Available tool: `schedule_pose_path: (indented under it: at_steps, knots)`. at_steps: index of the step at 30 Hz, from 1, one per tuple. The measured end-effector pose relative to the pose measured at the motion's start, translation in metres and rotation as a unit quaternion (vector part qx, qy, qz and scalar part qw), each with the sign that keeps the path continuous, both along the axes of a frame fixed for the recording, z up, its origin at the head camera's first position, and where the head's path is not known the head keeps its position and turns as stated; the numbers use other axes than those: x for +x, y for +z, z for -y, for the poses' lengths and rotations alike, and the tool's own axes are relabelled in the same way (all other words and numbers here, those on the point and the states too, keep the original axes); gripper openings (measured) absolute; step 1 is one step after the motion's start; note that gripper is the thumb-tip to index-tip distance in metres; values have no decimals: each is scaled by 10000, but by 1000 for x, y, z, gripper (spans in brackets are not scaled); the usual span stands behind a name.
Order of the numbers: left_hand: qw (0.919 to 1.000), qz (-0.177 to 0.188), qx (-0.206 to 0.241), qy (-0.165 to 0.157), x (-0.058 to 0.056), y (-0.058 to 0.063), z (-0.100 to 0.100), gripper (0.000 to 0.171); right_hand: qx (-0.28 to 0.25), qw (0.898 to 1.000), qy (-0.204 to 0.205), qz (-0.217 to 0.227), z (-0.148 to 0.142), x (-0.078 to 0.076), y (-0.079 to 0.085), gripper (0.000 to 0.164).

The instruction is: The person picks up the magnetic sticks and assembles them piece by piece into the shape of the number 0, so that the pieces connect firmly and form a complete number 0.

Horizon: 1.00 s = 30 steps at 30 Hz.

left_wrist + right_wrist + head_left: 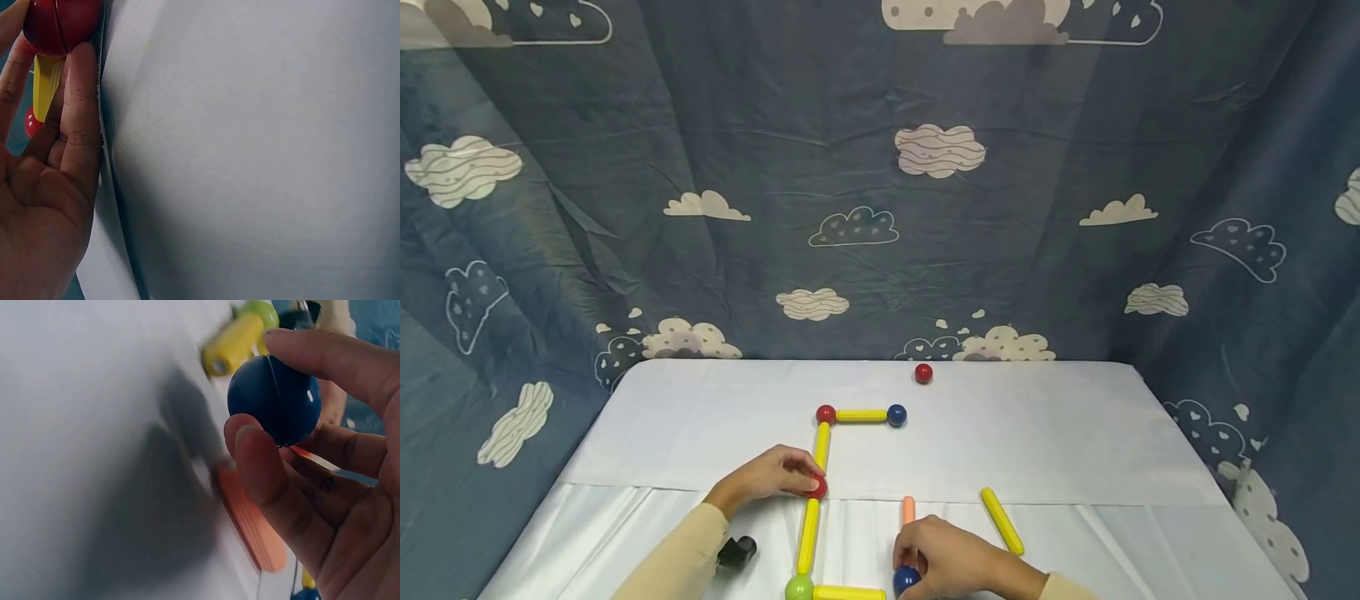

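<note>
My left hand [778, 473] grips a red ball [817, 487] that joins two yellow sticks in a line; the left wrist view shows fingers around that ball [62, 25]. The upper stick [822, 446] runs to another red ball [826, 414], the lower one [808, 536] to a green ball [799, 587]. From the green ball a yellow stick [850, 593] points right. Near its free end, my right hand [951, 557] pinches a blue ball [272, 400] between thumb and fingers. An orange stick [253, 519] lies just beyond, partly behind the right hand in the head view.
At the top, a yellow stick [861, 415] links the red ball to a blue ball [897, 415]. A loose red ball [923, 373] sits at the table's back edge. One loose yellow stick [1002, 521] lies right. A black object [737, 552] is beside the left sleeve.
</note>
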<state>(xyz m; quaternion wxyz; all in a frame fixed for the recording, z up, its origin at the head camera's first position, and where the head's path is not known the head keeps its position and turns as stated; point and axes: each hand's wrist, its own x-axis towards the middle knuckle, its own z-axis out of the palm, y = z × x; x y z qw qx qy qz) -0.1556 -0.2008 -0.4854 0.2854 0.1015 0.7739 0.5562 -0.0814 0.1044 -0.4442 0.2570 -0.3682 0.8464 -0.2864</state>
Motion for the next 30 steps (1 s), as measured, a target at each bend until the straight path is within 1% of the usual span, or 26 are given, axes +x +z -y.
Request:
schedule_pose_path:
  at_steps: [2, 4, 7, 9, 13, 17, 22, 25, 28, 30]
  knots:
    - [10000, 12, -9, 15, 0, 0, -1, 24, 94, 9999, 63, -23, 2, 5, -2, 22]
    - [10000, 3, -9, 22, 0, 0, -1, 24, 322, 9994, 92, -100, 5, 9, -3, 23]
    - [10000, 14, 54, 8, -1, 0, 0, 24, 689, 9966, 120, -437, 11, 13, -6, 26]
    - [9999, 33, 110, -14, -1, 0, 0, 24, 912, 9940, 107, -587, 15, 15, -7, 26]
    - [9998, 35, 192, -52, 0, -1, 1, 25, 990, 9935, 14, -553, 20, 17, -7, 24]
    - [9999, 31, 155, -19, 1, -2, 0, 25, 883, 9955, -60, -336, 21, 17, -8, 24]
    - [9999, 64, 111, 5, 2, -2, -1, 25, 407, 9989, -212, -46, 16, 16, -13, 20]
    - [10000, 35, 83, 1, 2, -1, -1, 24, 115, 9991, -373, 168, 13, 16, -15, 17]
    - [10000, 8, 54, 7, 2, 0, -1, 24, -6, 9983, -490, 323, 12, 16, -16, 16]
    - [10000, 28, 69, 9, 1, 0, -1, 24, -46, 9981, -497, 364, 11, 16, -18, 15]
